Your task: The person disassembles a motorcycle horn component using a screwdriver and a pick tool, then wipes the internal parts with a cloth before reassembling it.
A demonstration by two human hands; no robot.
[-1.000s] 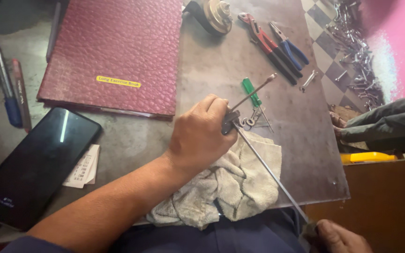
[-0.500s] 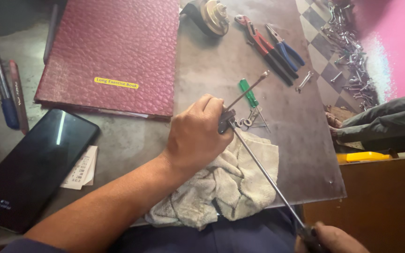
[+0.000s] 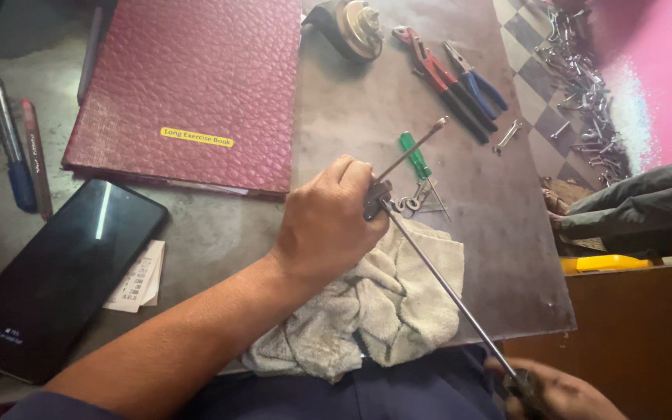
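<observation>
My left hand [image 3: 328, 225] is closed around a small dark metal part [image 3: 375, 201] from which a thin rod [image 3: 414, 146] sticks up to the right. A long steel shaft [image 3: 445, 289] runs from that part down to the lower right, where my right hand [image 3: 558, 393] grips its dark handle at the frame's edge. The left hand rests on a crumpled off-white rag [image 3: 375, 311] at the table's front edge. A green-handled screwdriver [image 3: 415, 157] and a small bunch of metal rings [image 3: 414, 202] lie just beyond the part.
A maroon hardcover book [image 3: 188, 85] lies at the back left, a black phone [image 3: 48, 272] and paper slip [image 3: 140, 276] to the left, pens [image 3: 9, 148] at the far left. Red and blue pliers [image 3: 453, 78], a small spanner [image 3: 507, 136] and a round metal piece [image 3: 355, 27] lie behind. Loose screws [image 3: 585, 93] are on the floor.
The view has shifted slightly. My right hand has slid a little along the bottom edge with the shaft's handle; my left hand keeps its hold on the part.
</observation>
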